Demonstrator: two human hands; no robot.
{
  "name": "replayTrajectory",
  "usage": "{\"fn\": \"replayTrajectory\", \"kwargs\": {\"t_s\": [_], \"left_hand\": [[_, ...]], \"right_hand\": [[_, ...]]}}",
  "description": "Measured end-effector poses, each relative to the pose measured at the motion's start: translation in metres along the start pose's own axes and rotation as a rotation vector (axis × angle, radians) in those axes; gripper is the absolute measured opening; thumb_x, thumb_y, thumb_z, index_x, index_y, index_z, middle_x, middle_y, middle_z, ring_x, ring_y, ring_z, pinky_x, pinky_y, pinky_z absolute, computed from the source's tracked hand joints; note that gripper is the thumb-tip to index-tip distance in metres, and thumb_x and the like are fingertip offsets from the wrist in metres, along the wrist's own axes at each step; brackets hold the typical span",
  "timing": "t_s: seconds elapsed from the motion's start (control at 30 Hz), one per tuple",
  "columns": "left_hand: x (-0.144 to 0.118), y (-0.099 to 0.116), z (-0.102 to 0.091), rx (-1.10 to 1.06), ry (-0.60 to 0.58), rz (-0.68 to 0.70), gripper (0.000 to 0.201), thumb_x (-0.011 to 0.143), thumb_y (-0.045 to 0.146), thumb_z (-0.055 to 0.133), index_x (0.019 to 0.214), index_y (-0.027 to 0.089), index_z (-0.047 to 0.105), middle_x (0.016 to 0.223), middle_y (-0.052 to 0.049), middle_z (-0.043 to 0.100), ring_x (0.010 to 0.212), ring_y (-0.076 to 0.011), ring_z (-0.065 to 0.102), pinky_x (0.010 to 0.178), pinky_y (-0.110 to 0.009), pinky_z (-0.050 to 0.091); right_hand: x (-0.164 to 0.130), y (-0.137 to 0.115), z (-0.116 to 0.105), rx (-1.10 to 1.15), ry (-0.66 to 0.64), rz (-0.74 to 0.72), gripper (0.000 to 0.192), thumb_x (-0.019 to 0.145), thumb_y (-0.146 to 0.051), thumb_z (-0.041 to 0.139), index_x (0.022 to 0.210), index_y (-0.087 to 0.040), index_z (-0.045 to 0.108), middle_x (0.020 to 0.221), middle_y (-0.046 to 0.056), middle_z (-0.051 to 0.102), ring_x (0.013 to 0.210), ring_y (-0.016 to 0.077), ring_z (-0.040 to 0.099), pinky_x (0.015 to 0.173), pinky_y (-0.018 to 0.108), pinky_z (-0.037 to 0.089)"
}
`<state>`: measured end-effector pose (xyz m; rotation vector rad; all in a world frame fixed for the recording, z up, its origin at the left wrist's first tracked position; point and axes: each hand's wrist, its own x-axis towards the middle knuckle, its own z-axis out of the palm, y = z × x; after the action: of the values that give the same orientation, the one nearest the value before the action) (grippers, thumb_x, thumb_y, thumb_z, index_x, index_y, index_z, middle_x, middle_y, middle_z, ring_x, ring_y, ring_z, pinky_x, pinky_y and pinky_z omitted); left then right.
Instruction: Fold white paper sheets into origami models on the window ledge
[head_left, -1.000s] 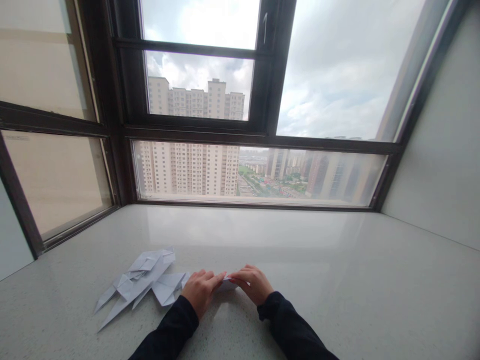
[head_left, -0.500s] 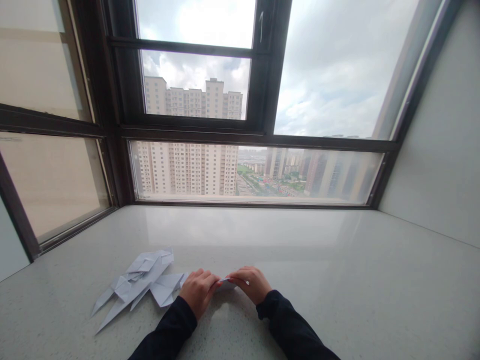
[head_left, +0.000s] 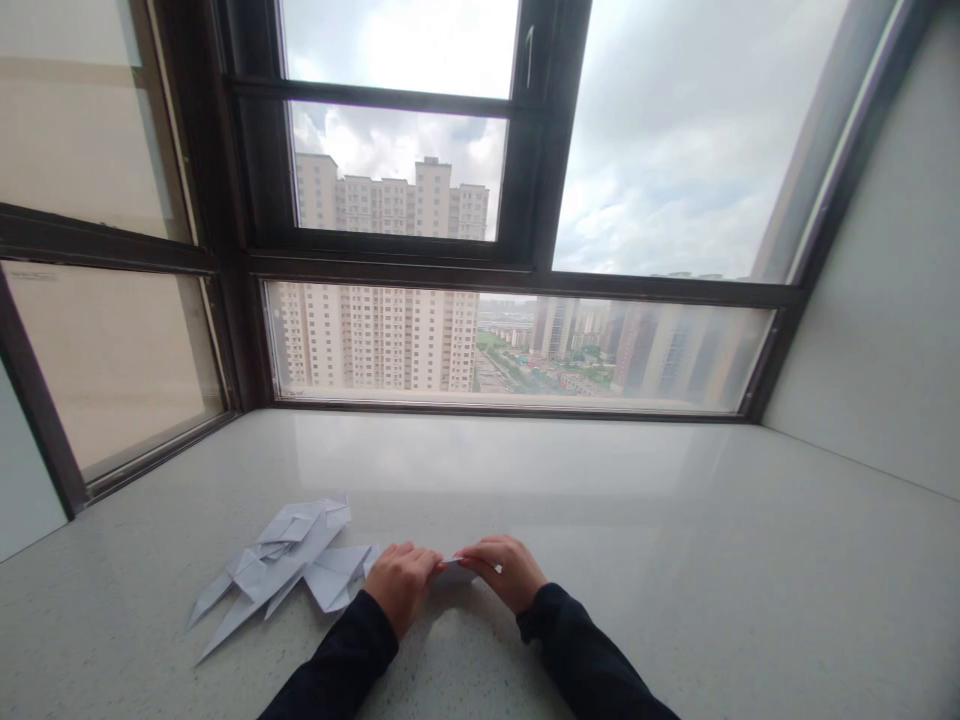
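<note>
Between my two hands is a small piece of folded white paper [head_left: 454, 572], held just above or on the pale speckled sill. My left hand [head_left: 405, 583] pinches its left end, and most of that end is hidden behind the fingers. At the other end, thumb and fingers of my right hand [head_left: 504, 568] close on the paper's upper edge. Several folded white paper shapes [head_left: 289, 560] with pointed ends lie in an overlapping pile left of my left hand; the pile's right tip reaches close to that hand.
The speckled stone sill [head_left: 637, 580] spreads under everything. A dark window frame [head_left: 525, 276] rises along its back and left side, with tall buildings [head_left: 375, 340] visible outside. At the right stands a pale wall [head_left: 877, 350].
The whole view has shifted slightly, so things sit a little farther right. Both hands keep their pinch on the folded paper, with barely any movement; the pile lies as before.
</note>
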<state>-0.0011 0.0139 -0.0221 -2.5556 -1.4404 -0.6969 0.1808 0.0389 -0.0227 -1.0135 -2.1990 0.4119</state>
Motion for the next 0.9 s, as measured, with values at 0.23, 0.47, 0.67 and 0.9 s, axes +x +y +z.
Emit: {"fn": "replayTrajectory", "kwargs": {"t_s": [0.23,0.47,0.67,0.9], "left_hand": [[-0.001,-0.002,0.001,-0.087,0.054,-0.061,0.031,0.085,0.023,0.031,0.075,0.019,0.06,0.067,-0.004,0.065,0.064,-0.0172,0.058,0.061,-0.027,0.042],[-0.001,-0.003,-0.001,-0.172,0.095,-0.109,0.036,0.086,0.026,0.027,0.077,0.019,0.061,0.067,-0.003,0.065,0.065,-0.0153,0.06,0.059,-0.023,0.044],[-0.001,0.001,-0.003,-0.203,0.069,-0.093,0.034,0.085,0.026,0.028,0.076,0.019,0.06,0.068,-0.004,0.065,0.064,-0.0162,0.059,0.059,-0.025,0.044],[-0.001,0.001,-0.004,-0.228,0.095,-0.075,0.029,0.084,0.026,0.031,0.085,0.02,0.059,0.077,-0.003,0.066,0.07,-0.0167,0.058,0.064,-0.027,0.045]], "right_hand": [[0.005,0.013,0.002,0.559,0.174,0.25,0.041,0.061,-0.051,0.061,0.085,-0.017,0.063,0.068,0.004,0.065,0.058,0.0154,0.058,0.053,0.027,0.047],[0.007,0.013,0.006,0.828,0.087,0.329,0.038,0.052,-0.047,0.068,0.067,-0.014,0.059,0.053,0.0,0.06,0.044,0.0111,0.054,0.04,0.021,0.041],[0.006,0.012,0.01,0.788,0.098,0.377,0.039,0.05,-0.048,0.068,0.062,-0.013,0.057,0.047,-0.001,0.058,0.039,0.0122,0.055,0.032,0.019,0.034],[0.007,0.023,0.003,0.659,0.104,0.391,0.041,0.054,-0.051,0.063,0.065,-0.012,0.059,0.044,0.0,0.058,0.039,0.0138,0.056,0.034,0.021,0.039]]}}
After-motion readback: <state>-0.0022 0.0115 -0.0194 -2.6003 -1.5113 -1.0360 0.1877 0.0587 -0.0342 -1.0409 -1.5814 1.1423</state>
